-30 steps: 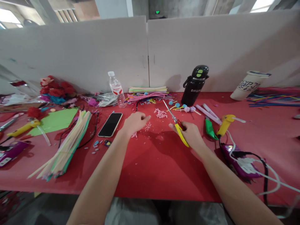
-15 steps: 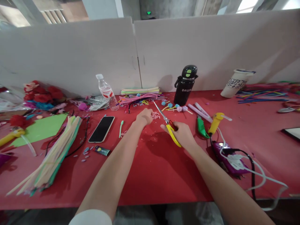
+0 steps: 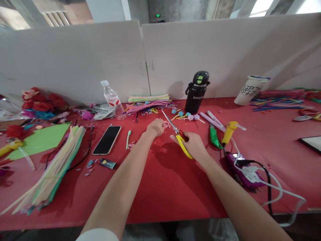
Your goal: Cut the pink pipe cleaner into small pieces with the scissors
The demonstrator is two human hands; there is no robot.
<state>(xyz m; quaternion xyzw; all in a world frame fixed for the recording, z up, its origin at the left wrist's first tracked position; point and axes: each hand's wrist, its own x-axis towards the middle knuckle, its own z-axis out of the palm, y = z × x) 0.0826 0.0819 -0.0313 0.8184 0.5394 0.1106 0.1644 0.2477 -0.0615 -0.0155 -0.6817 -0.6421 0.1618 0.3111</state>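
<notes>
My right hand (image 3: pixel 192 144) grips scissors (image 3: pixel 181 138) with yellow and red handles. Their blades point away and to the left, parted from no visible material. My left hand (image 3: pixel 155 127) rests on the table just left of a small heap of pink cut pieces (image 3: pixel 166 125), touching its edge. Its fingers curl down and are mostly hidden, so I cannot tell what lies in them. Behind the heap are pink pipe cleaners (image 3: pixel 147 106), and blue and lilac pom-pom-like pieces on stems (image 3: pixel 190 117) lie beyond the scissors.
To the left are a phone (image 3: pixel 107 140), a small tube (image 3: pixel 107 163), a pipe cleaner bundle (image 3: pixel 56 167) and a plastic bottle (image 3: pixel 112 99). A black flask (image 3: pixel 197 93) stands behind. On the right are a yellow glue gun (image 3: pixel 229 133), a purple power strip (image 3: pixel 243 172) with cables, and a white cup (image 3: pixel 251 90).
The view has shifted slightly. My left hand stays by the pink pieces, and my right hand keeps the scissors in nearly the same place.
</notes>
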